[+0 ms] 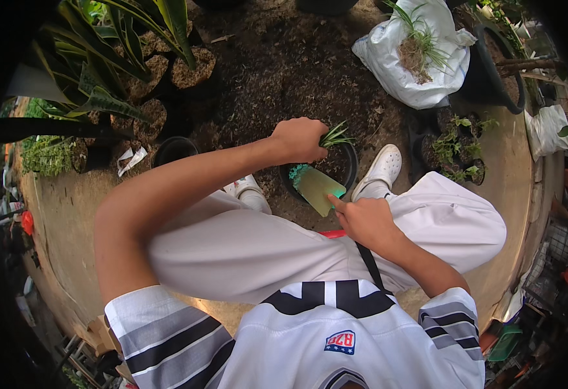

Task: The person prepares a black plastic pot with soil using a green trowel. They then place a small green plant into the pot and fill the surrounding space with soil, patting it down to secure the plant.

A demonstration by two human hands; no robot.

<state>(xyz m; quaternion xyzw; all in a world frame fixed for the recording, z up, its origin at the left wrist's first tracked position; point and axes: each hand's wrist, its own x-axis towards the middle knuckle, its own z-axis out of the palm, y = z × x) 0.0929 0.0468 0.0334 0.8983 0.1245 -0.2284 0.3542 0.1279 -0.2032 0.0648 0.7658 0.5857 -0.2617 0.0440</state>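
Observation:
Leaves of a small spider plant stick out from the closed fingers of my left hand. That hand is at the far rim of a round black plastic pot standing between my feet. Dark soil shows inside the pot. My right hand grips a garden trowel, its index finger stretched along the blade. The blade, with worn green paint at its tip, lies over the pot's near side. A red piece shows below the right hand; whether it belongs to the trowel I cannot tell.
Loose dark soil spreads beyond the pot. A white sack bears a bare-rooted spider plant. Potted snake plants crowd the left, near an unfilled black pot. Potted seedlings stand right of my white shoe.

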